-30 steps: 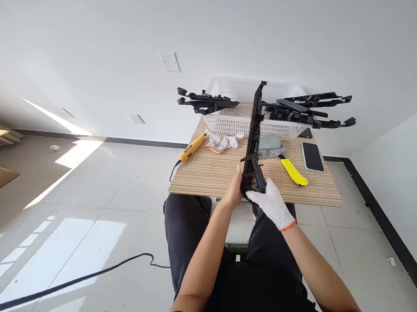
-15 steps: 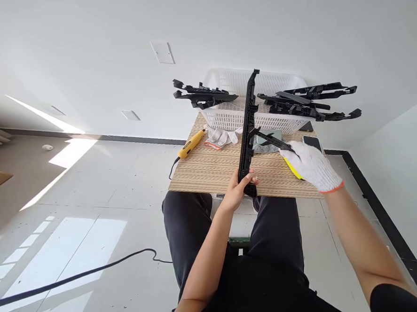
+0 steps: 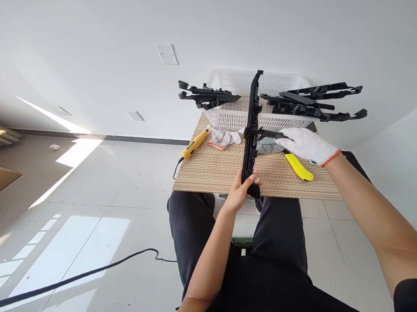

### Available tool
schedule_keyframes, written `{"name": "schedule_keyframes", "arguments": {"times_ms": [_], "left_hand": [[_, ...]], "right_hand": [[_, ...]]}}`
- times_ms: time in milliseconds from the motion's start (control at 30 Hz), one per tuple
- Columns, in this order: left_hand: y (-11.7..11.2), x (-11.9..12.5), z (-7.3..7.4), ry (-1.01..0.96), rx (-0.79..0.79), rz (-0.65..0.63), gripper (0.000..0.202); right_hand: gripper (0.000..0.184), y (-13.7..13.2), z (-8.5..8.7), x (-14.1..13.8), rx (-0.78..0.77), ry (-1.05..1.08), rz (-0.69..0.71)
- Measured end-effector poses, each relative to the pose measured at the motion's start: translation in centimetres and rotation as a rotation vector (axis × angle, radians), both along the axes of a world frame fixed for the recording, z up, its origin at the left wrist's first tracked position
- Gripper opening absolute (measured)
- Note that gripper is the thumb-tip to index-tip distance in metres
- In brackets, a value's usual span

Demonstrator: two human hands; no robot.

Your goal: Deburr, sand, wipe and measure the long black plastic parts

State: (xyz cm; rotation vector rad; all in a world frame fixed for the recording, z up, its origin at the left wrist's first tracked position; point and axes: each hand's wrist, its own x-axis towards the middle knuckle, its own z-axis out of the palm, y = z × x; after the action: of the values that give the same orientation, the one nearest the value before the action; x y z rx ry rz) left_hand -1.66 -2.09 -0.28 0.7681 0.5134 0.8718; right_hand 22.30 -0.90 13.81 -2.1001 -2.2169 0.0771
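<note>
My bare left hand [image 3: 240,190] is closed around the lower end of a long black plastic trim part [image 3: 251,120], which stands up over the board's front edge. On my right hand [image 3: 301,143] is a white knitted glove with an orange cuff. Its fingers pinch the outer end of a slim black piece [image 3: 269,133], whose other end meets the long part about midway. Whether the two are joined there I cannot tell. A yellow-handled cutter [image 3: 298,167] lies just below my right hand. Behind the slim piece sits a grey cloth [image 3: 269,147], partly covered.
A white plastic basket [image 3: 223,119] stands at the back against the wall, with black trim parts [image 3: 210,97] across its left side and more black parts [image 3: 311,103] across its right. A yellow corded tool [image 3: 195,144] and a white glove [image 3: 224,138] lie on the wooden board [image 3: 213,172].
My right hand has moved up slightly, bringing the slim black piece closer to level. The yellow cutter now shows fully. My left hand keeps its hold; the whole view has shifted a little.
</note>
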Motion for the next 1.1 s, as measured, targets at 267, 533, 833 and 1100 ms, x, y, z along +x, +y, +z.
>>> {"name": "schedule_keyframes", "arguments": {"times_ms": [267,533,833,1100], "left_hand": [[-0.1,0.1,0.0,0.008,0.021,0.007,0.033],[0.0,0.1,-0.4,0.027,0.071,-0.007,0.033],[0.0,0.0,0.0,0.032,0.059,0.002,0.034],[-0.1,0.0,0.1,0.037,0.053,0.001,0.034]], "right_hand": [[0.043,0.2,1.6,-0.9,-0.128,0.010,-0.049],[0.059,-0.2,0.8,-2.4,0.106,-0.168,-0.170],[0.061,0.0,0.3,-3.3,0.268,-0.153,-0.261],[0.075,-0.1,0.3,-3.7,0.256,-0.154,-0.327]]}}
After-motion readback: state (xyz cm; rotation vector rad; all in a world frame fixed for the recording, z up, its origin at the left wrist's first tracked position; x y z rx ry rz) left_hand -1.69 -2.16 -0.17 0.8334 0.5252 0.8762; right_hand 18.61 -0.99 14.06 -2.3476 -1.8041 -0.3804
